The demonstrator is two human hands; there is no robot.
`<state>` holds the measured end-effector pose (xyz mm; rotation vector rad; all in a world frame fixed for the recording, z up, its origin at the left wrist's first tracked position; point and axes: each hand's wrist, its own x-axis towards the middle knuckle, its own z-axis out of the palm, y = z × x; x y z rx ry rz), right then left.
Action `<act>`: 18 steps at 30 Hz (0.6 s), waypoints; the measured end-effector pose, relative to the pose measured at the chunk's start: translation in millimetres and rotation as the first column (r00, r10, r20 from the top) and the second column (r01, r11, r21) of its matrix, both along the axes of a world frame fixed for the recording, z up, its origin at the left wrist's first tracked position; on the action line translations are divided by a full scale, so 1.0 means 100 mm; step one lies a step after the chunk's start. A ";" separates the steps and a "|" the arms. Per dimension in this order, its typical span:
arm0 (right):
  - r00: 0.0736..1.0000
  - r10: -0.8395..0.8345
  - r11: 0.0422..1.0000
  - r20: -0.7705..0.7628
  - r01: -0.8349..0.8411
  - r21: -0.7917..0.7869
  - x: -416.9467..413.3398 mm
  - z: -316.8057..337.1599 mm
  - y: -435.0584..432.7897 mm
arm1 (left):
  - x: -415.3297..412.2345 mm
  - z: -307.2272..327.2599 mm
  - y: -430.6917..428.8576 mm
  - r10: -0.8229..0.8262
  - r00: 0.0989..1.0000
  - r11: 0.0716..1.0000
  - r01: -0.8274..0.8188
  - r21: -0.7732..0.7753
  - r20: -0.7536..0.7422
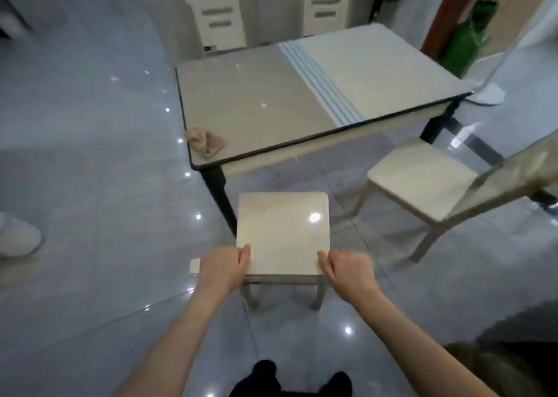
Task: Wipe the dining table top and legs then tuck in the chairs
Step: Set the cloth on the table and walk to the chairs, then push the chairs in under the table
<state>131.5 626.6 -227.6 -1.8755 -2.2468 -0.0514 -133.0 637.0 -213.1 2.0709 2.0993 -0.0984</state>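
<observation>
Both bare forearms reach forward and down from the near edge of the view, roughly parallel, wrists straight. The left hand [223, 265] and the right hand [347, 268] each grip the near edge of the near chair [282, 230], 1 at each corner, knuckles up, fingers curled over the edge and thumbs lying along the pale seat. A short pale piece of the chair juts out just left of the left hand.

The near chair stands on the glossy grey tiled floor [90, 155], its far edge just short of the dining table [256, 100] and just right of the table's dark near-left leg [220, 197]; the seat is not under the top. A crumpled tan cloth [205, 142] lies on the table's near-left corner, apart from both hands. The glass top shows a grey half on the left, blue stripes and a white half on the right.

A second chair [419, 179] stands to the right, turned at an angle, its seat clear of the table's near edge. 2 far chairs [220, 16] stand against the wall beyond the table. A white shoe [18, 235] shows at the left edge, and a green object [465, 43] stands at the far right
</observation>
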 end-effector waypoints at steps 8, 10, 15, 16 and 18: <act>0.992 0.122 0.993 -0.019 -0.121 0.010 0.16 -0.18 0.33 | 0.08 -0.03 0.13 0.150 0.987 0.984 -0.155 0.085 0.058; 0.991 0.135 0.991 -0.024 -0.135 0.014 0.22 -0.17 0.46 | 0.12 -0.03 0.22 0.172 0.983 0.980 -0.177 0.092 0.066; 0.987 0.164 0.987 -0.007 -0.164 -0.002 0.36 -0.16 0.88 | 0.28 0.02 0.53 0.190 0.982 0.980 -0.191 0.057 0.023; 0.986 0.167 0.986 -0.002 -0.167 -0.007 0.38 -0.16 0.99 | 0.31 0.03 0.62 0.203 0.979 0.978 -0.203 0.047 0.012; 0.984 0.178 0.984 0.009 -0.178 -0.004 0.43 -0.16 1.23 | 0.36 0.04 0.80 0.222 0.975 0.974 -0.222 0.032 0.005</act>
